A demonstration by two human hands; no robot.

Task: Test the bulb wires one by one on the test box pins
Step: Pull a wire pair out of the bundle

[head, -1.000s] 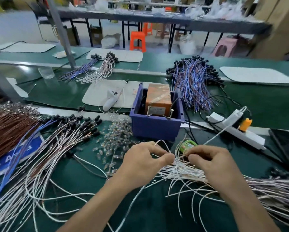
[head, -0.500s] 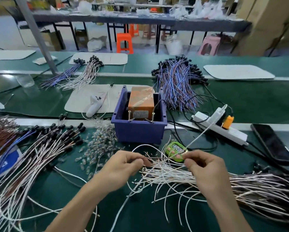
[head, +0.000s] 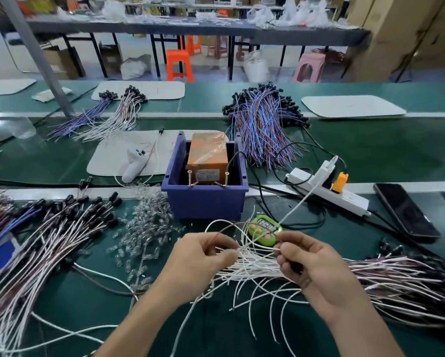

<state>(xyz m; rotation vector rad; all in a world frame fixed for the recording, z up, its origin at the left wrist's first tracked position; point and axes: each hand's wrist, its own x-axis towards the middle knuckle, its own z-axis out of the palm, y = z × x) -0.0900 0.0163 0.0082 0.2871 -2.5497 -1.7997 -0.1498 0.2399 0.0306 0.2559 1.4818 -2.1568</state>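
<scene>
The test box (head: 207,161), orange and wrapped in film, sits in a blue bin (head: 204,199); two upright metal pins (head: 190,178) stand at the bin's front rim. Just below it my left hand (head: 200,261) and my right hand (head: 309,264) each pinch an end of thin bulb wires (head: 242,225) that arch between them, one white and one brown. Under my hands lies a spread of white and brown bulb wires (head: 386,276), reaching right. Another pile with black bulb holders (head: 61,228) lies at the left.
Loose clear bulbs (head: 144,228) lie left of the bin. A green timer (head: 265,228) sits behind my hands. A white power strip (head: 329,191) and a black phone (head: 404,212) lie at the right. A blue and brown wire bundle (head: 262,130) lies behind the bin.
The view has moved in closer and the bin sits more central. My hands have drawn apart and lifted a wire loop up out of the pile.
</scene>
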